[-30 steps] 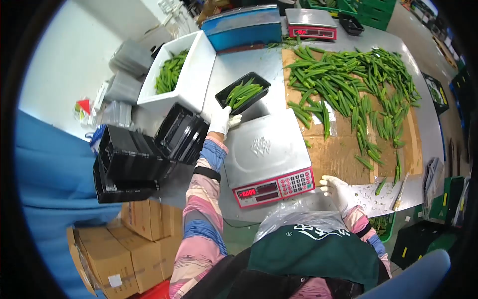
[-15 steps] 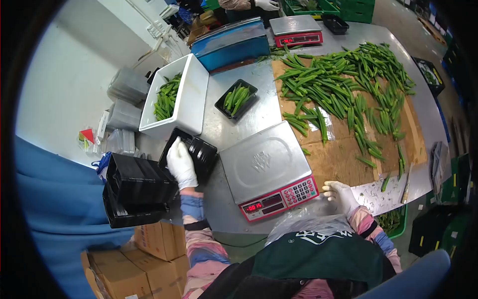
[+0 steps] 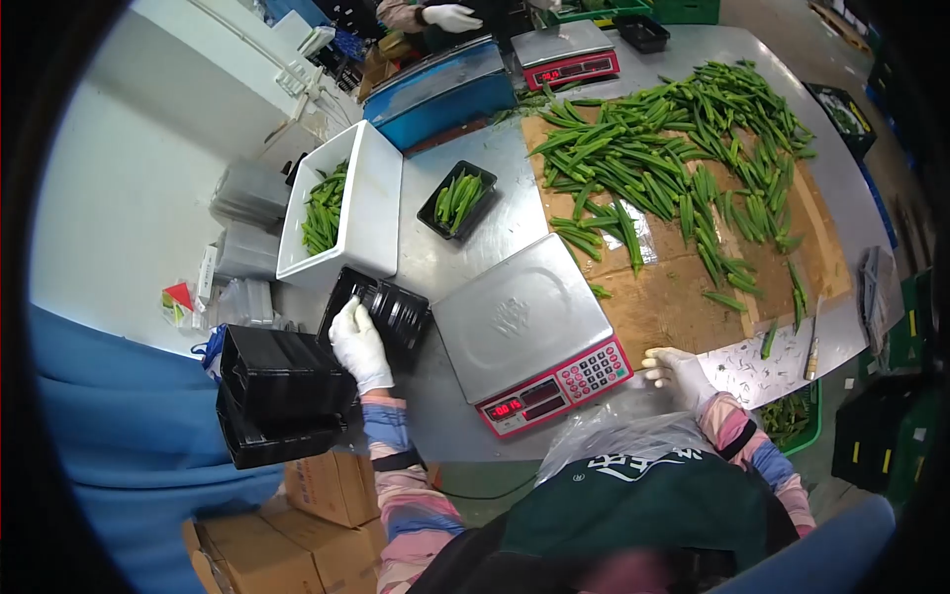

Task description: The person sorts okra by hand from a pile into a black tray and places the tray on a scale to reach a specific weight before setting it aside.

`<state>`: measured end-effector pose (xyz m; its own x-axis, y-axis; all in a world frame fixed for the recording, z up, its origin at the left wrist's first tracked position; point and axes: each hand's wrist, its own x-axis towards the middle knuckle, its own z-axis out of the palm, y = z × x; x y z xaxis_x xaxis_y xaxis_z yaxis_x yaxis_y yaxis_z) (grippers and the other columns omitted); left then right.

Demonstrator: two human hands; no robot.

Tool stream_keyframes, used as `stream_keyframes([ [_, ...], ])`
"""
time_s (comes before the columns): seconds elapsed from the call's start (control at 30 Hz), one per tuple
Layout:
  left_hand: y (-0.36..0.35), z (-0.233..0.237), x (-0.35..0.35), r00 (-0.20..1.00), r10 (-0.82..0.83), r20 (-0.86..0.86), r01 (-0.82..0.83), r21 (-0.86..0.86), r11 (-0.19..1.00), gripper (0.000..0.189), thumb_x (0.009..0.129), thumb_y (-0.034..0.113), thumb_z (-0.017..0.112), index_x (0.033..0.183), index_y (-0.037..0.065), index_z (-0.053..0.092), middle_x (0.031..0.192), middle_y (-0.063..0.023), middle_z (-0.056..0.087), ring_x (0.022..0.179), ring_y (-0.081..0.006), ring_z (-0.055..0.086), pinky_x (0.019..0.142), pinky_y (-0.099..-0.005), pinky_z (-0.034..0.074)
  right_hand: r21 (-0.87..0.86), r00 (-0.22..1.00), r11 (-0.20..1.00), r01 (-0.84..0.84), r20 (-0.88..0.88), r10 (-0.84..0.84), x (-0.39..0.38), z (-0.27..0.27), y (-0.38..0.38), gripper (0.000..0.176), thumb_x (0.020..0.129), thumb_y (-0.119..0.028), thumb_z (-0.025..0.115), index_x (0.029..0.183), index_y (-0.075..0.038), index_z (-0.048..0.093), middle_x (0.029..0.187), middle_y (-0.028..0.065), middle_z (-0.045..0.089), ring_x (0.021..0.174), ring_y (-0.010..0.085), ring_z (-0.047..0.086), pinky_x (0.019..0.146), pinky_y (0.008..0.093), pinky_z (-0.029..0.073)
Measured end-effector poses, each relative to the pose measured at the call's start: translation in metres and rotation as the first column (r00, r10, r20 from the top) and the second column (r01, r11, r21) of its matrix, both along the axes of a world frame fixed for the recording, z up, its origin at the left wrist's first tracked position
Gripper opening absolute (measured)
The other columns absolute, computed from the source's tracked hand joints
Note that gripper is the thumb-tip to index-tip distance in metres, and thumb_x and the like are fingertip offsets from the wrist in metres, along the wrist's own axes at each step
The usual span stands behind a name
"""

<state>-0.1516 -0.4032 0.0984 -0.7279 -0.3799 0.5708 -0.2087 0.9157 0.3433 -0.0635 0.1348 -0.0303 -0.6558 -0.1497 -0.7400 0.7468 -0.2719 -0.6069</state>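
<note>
My left hand (image 3: pixel 359 346), in a white glove, is at the nested black plastic trays (image 3: pixel 398 319) left of the scale. Its fingers are pinched at a tray's edge, partly hidden by the hand. My right hand (image 3: pixel 681 374), also gloved, rests by the scale's right corner with fingers apart and nothing in them. Between the hands stands the digital scale (image 3: pixel 522 322), its steel pan bare and its red display lit. Behind it, a black tray of okra (image 3: pixel 457 201) sits on the steel table.
A large okra pile (image 3: pixel 663 148) covers cardboard (image 3: pixel 683 307) on the right. A white foam box (image 3: pixel 374 203) holds more okra at the left. More black trays (image 3: pixel 282 376) are stacked at the near left. A second scale (image 3: pixel 564 54) and a co-worker's gloved hand (image 3: pixel 452 18) are at the back.
The view has shifted slightly. My left hand stays at the black trays, its fingers now more drawn together. My right hand holds its place, and the co-worker's hand at the back has moved left.
</note>
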Motion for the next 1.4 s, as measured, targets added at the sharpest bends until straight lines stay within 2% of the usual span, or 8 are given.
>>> stream_keyframes([
  [0.17, 0.067, -0.018, -0.080, 0.956, -0.288, -0.047, 0.292, 0.187, 0.938, 0.024, 0.095, 0.013, 0.062, 0.112, -0.001, 0.073, 0.106, -0.0177, 0.073, 0.104, -0.0312, 0.068, 0.096, -0.0396, 0.050, 0.008, 1.000, 1.000, 0.006, 0.015, -0.006, 0.009, -0.010, 0.008, 0.029, 0.105, -0.023, 0.054, 0.125, -0.004, 0.065, 0.111, 0.0095, 0.072, 0.083, 0.0156, 0.069, 0.069, 0.0260, 0.053],
  [0.47, 0.051, -0.141, -0.249, 0.881, -0.373, 0.291, 0.229, 0.428, 0.874, 0.036, 0.098, 0.024, 0.058, 0.126, 0.002, 0.066, 0.121, -0.0179, 0.070, 0.115, -0.0327, 0.066, 0.101, -0.0386, 0.049, 0.172, 0.997, 0.982, 0.076, -0.025, -0.072, -0.010, -0.002, 0.024, 0.028, 0.105, -0.022, 0.054, 0.122, -0.003, 0.067, 0.105, 0.0066, 0.074, 0.079, 0.0119, 0.068, 0.068, 0.0239, 0.052],
  [0.67, 0.064, -0.147, -0.279, 0.793, -0.185, 0.580, 0.146, 0.115, 0.983, 0.034, 0.092, 0.035, 0.067, 0.115, 0.011, 0.073, 0.111, -0.0149, 0.073, 0.106, -0.0361, 0.068, 0.094, -0.0429, 0.052, 0.423, 0.956, 0.906, 0.014, -0.271, 0.111, -0.085, -0.010, 0.017, 0.029, 0.099, -0.022, 0.064, 0.117, 0.002, 0.067, 0.100, 0.0061, 0.074, 0.080, 0.0120, 0.068, 0.069, 0.0246, 0.052],
  [0.9, 0.042, -0.158, -0.297, 0.690, -0.336, 0.642, 0.202, 0.274, 0.940, 0.038, 0.086, 0.031, 0.077, 0.111, 0.002, 0.073, 0.108, -0.0192, 0.073, 0.104, -0.0352, 0.070, 0.092, -0.0407, 0.052, 0.939, 0.801, 0.313, 0.142, -0.294, 0.520, -0.182, -0.034, -0.023, 0.033, 0.081, -0.030, 0.080, 0.103, -0.007, 0.069, 0.091, 0.0116, 0.072, 0.083, 0.0293, 0.070, 0.075, 0.0399, 0.055],
  [1.0, 0.041, -0.163, -0.296, 0.714, -0.331, 0.618, 0.205, 0.267, 0.942, 0.043, 0.088, 0.033, 0.074, 0.118, 0.002, 0.068, 0.113, -0.0202, 0.072, 0.108, -0.0362, 0.068, 0.092, -0.0408, 0.052, 0.949, 0.862, 0.310, -0.052, -0.114, 0.493, -0.200, -0.039, -0.023, 0.034, 0.081, -0.031, 0.080, 0.101, -0.007, 0.068, 0.088, 0.0106, 0.071, 0.082, 0.0292, 0.070, 0.075, 0.0411, 0.055],
  [1.13, 0.035, -0.155, -0.303, 0.794, -0.397, 0.460, 0.178, 0.448, 0.876, 0.037, 0.094, 0.033, 0.067, 0.114, 0.002, 0.062, 0.100, -0.0179, 0.072, 0.096, -0.0357, 0.069, 0.085, -0.0435, 0.051, 0.866, 0.839, 0.495, 0.068, -0.318, 0.442, -0.218, -0.010, -0.034, 0.031, 0.081, -0.022, 0.080, 0.101, -0.003, 0.065, 0.085, 0.0110, 0.069, 0.076, 0.0279, 0.069, 0.072, 0.0374, 0.055],
  [1.27, 0.052, -0.107, -0.303, 0.937, -0.315, 0.152, 0.121, 0.705, 0.699, 0.024, 0.100, 0.024, 0.063, 0.105, 0.000, 0.059, 0.077, -0.0060, 0.068, 0.066, -0.0131, 0.062, 0.061, -0.0297, 0.049, 0.799, 0.524, 0.564, 0.209, -0.578, 0.625, -0.276, 0.041, -0.094, 0.034, 0.082, -0.018, 0.078, 0.109, -0.003, 0.063, 0.097, 0.0136, 0.067, 0.081, 0.0273, 0.068, 0.075, 0.0361, 0.055],
  [1.4, 0.037, -0.056, -0.298, 0.959, -0.208, -0.193, 0.281, 0.745, 0.604, 0.025, 0.101, 0.021, 0.063, 0.108, -0.001, 0.054, 0.082, -0.0084, 0.069, 0.069, -0.0130, 0.063, 0.063, -0.0271, 0.051, 0.676, 0.198, 0.618, 0.402, -0.723, 0.662, -0.324, 0.113, -0.160, 0.049, 0.081, -0.021, 0.080, 0.123, -0.006, 0.059, 0.113, 0.0151, 0.060, 0.095, 0.0311, 0.064, 0.083, 0.0395, 0.052],
])
